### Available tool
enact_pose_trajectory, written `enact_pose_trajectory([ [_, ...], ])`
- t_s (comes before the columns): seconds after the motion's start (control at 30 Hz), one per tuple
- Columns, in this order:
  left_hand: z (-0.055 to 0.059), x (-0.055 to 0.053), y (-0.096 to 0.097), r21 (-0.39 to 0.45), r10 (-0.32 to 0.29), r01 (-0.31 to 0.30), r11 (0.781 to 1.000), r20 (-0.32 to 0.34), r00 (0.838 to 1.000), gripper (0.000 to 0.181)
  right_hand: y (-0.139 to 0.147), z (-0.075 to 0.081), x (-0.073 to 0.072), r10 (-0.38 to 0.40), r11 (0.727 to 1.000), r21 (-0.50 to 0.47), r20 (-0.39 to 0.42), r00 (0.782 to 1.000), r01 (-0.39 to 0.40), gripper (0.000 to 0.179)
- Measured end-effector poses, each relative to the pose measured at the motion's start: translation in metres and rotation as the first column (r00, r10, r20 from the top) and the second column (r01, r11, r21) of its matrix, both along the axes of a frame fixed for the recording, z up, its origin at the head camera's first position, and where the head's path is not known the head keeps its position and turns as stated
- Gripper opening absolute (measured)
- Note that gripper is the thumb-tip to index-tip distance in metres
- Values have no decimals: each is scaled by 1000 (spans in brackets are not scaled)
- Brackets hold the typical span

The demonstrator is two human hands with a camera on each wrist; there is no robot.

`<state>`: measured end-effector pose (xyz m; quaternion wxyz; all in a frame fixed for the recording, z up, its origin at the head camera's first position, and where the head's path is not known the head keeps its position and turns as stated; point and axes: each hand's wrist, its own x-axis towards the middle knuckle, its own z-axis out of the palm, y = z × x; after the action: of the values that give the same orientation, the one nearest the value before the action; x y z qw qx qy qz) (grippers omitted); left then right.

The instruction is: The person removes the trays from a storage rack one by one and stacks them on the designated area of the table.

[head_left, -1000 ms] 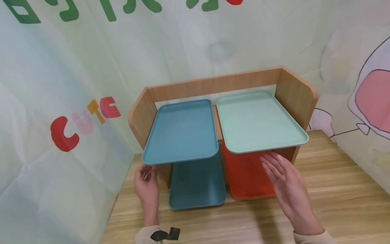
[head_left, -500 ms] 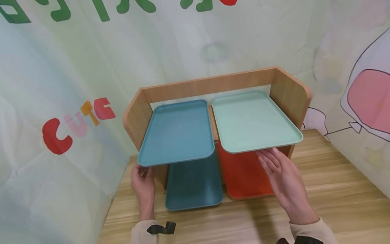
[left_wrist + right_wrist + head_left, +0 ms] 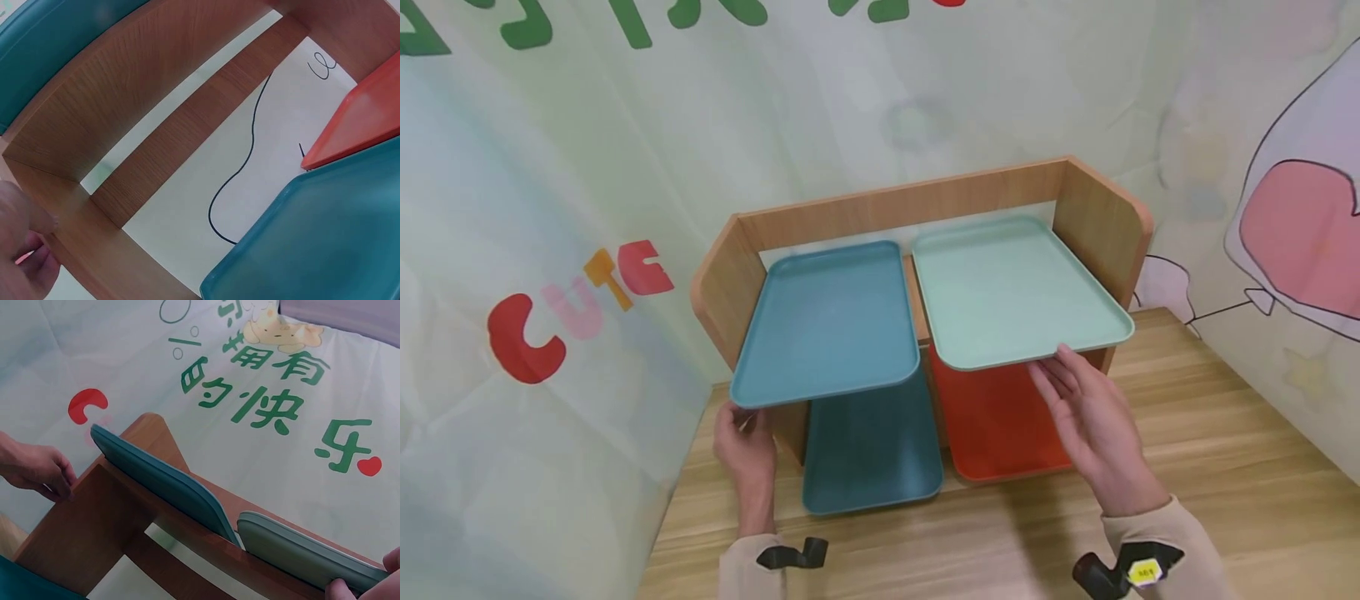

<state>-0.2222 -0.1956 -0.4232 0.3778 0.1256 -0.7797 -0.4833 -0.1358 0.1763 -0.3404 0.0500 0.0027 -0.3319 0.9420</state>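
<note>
A two-tier wooden shelf (image 3: 1101,221) bears a blue tray (image 3: 831,321) on the upper left and a mint-green tray (image 3: 1018,292) on the upper right. My left hand (image 3: 747,446) grips the front edge of the shelf's left side panel (image 3: 69,250), below the blue tray's corner. At the mint-green tray's front edge, my right hand (image 3: 1093,417) pinches the rim, thumb on top and fingers beneath. The right wrist view shows this thumb (image 3: 340,589) against the tray's edge. Some right fingers are hidden under the tray.
On the lower tier lie a dark teal tray (image 3: 872,454) at left and a red tray (image 3: 1000,425) at right, both jutting forward. The shelf stands on a wood-grain table (image 3: 985,542). Printed cloth (image 3: 820,108) hangs close behind and at both sides.
My right hand has risen from just below the mint-green tray's front edge and now pinches it. My left hand stays at the left panel. The head view has shifted slightly; the trays keep their places.
</note>
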Motion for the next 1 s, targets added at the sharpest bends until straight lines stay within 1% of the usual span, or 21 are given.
enact_pose_trajectory([
  [0.1,1,2,-2,-2,18,-18,1000,17,1000,12,-2,-1,-3,-16,999,-27,26,1000,17,42],
  [0.2,2,4,-3,4,9,-9,1000,20,1000,12,-4,-2,-4,-33,999,-37,34,999,35,34],
  [0.43,7,5,0,10,-29,29,1000,14,999,12,-3,-3,-5,-61,996,-65,-13,998,60,38],
  [0.67,13,0,5,9,-5,5,1000,19,1000,10,-1,-2,-5,-91,991,-99,-21,996,88,31],
  [0.73,14,1,5,10,-6,6,1000,18,1000,10,-1,-2,-5,-103,990,-102,-25,994,100,29],
  [0.93,13,2,4,6,-5,4,1000,45,999,11,-2,-2,-6,-164,984,-77,-21,986,162,21],
  [1.0,13,2,3,7,-3,3,1000,49,999,12,-2,-3,-6,-179,982,-64,-25,984,177,21],
])
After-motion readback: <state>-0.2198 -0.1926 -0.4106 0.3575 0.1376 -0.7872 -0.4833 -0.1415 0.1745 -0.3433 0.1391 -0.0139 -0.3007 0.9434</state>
